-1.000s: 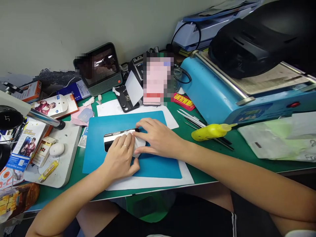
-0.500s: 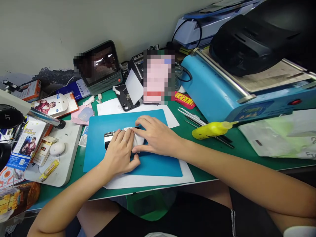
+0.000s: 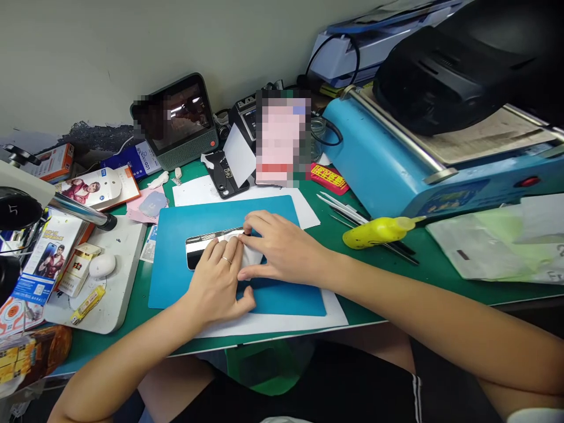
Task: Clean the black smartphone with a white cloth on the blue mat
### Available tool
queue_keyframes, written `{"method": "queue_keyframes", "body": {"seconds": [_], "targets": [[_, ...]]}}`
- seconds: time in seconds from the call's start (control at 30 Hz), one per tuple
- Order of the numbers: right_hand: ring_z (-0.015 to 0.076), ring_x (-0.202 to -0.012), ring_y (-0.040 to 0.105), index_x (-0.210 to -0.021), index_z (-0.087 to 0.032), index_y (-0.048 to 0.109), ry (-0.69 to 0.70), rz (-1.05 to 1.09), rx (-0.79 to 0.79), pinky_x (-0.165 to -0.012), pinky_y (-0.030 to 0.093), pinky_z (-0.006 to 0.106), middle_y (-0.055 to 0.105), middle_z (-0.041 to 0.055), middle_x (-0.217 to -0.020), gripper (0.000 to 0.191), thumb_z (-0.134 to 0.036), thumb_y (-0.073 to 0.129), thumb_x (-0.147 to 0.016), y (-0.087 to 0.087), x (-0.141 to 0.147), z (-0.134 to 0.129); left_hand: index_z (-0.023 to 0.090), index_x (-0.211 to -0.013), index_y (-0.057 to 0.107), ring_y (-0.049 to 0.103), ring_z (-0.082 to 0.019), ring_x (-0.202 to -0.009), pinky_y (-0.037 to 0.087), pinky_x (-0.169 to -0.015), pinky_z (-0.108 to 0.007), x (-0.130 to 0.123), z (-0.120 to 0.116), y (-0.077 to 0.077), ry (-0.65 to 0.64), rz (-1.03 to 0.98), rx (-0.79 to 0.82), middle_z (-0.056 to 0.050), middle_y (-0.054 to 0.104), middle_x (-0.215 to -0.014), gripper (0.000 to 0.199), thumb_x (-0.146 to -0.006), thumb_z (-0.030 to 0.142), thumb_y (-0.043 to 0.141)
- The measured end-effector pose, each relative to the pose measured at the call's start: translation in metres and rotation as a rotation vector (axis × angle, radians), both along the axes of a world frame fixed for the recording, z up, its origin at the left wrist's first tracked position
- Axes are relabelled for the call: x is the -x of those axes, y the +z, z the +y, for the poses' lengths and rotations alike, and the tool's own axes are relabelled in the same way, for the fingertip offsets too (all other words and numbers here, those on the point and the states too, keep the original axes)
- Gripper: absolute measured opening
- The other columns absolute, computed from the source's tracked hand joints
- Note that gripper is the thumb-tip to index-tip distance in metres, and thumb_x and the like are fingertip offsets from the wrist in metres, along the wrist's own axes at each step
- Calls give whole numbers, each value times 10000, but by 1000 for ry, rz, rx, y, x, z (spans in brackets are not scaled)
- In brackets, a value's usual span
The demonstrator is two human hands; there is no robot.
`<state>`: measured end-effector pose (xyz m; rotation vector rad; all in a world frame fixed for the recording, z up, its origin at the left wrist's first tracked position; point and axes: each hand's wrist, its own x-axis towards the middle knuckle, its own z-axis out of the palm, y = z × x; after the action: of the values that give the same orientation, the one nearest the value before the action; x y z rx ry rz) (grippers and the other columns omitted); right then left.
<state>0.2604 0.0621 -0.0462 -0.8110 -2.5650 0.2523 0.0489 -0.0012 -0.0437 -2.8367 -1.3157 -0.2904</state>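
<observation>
A phone (image 3: 197,252) with a glossy dark face and bright reflections lies sideways on the blue mat (image 3: 282,296). Over its right part is a crumpled white wipe (image 3: 252,256). My left hand (image 3: 220,276), with a ring on one finger, presses the wipe onto the phone with its fingers close together and its thumb out to the side. My right hand (image 3: 286,247) holds the phone's right end between thumb and curled fingers, beside the wipe. Both hands partly hide that end of the phone.
Behind the mat stand a smart display (image 3: 180,120) and an opened black phone part (image 3: 222,173). On the right are a yellow squeeze bottle (image 3: 374,232), thin tools and a blue machine (image 3: 374,158). A grey stand base (image 3: 126,276) and boxes occupy the left.
My left hand has slid slightly right and toward me with the wipe, baring more of the phone's left part. My right hand has barely moved.
</observation>
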Motion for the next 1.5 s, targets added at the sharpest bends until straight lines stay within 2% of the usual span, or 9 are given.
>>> {"method": "queue_keyframes", "body": {"seconds": [0.2, 0.37, 0.57, 0.73, 0.93, 1.23, 1.37, 1.5], "targets": [[354, -1088, 588, -1187, -68, 762, -30, -5, -21, -893, 535, 495, 674, 217, -1114, 795, -784, 483, -988, -1, 1, 1, 0, -1507, 509, 593, -421, -1365, 402, -1218, -589, 0, 4, -2, 47, 7, -14, -271, 621, -1496, 730, -893, 391, 558], [359, -1088, 583, -1158, -61, 766, 0, 1, 18, -885, 534, 504, 673, 224, -1112, 768, -769, 529, -978, -1, 2, 0, -5, -1517, 488, 608, -433, -1333, 457, -1160, -584, 1, 4, -3, 6, -11, 4, -294, 628, -1466, 769, -876, 411, 572], [362, -1085, 583, -1186, -39, 755, -6, 3, 7, -903, 545, 514, 671, 224, -1109, 825, -797, 518, -962, -1, 4, 1, -6, -1526, 481, 593, -439, -1359, 453, -1168, -583, 0, 3, -3, 35, -11, 0, -289, 614, -1493, 768, -879, 397, 573], [360, -1097, 592, -1157, -71, 772, 8, 22, 30, -900, 547, 520, 679, 217, -1117, 770, -776, 520, -977, -1, 3, 0, -40, -1504, 501, 606, -435, -1337, 469, -1154, -566, 0, 1, -3, 9, 0, -5, -306, 624, -1471, 769, -882, 407, 580], [363, -1092, 593, -1182, -67, 765, 1, 3, 13, -909, 550, 528, 680, 221, -1126, 790, -785, 510, -975, -1, 3, 0, 8, -1566, 450, 570, -445, -1398, 454, -1156, -583, -2, 0, -5, 52, 15, 23, -295, 589, -1529, 808, -886, 428, 567], [369, -1098, 606, -1198, -25, 750, -2, -5, 27, -934, 561, 527, 679, 236, -1138, 831, -793, 556, -945, -1, 3, 0, -9, -1534, 504, 584, -425, -1361, 457, -1104, -542, -2, -1, -2, 70, 63, -8, -270, 615, -1515, 785, -914, 473, 530], [370, -1131, 606, -1205, -53, 751, 21, 2, 63, -948, 562, 536, 679, 227, -1151, 809, -787, 499, -976, -2, 2, 0, -21, -1524, 517, 600, -412, -1330, 463, -1076, -523, -2, -1, 2, 58, 87, 6, -267, 620, -1513, 792, -932, 506, 519], [392, -1199, 593, -1252, -20, 729, 9, -22, 26, -1001, 544, 557, 678, 247, -1167, 827, -751, 416, -1024, -3, 3, 2, -30, -1526, 520, 574, -405, -1373, 435, -1110, -510, -2, -2, 3, 86, 106, -31, -263, 601, -1544, 768, -961, 490, 495]]}}
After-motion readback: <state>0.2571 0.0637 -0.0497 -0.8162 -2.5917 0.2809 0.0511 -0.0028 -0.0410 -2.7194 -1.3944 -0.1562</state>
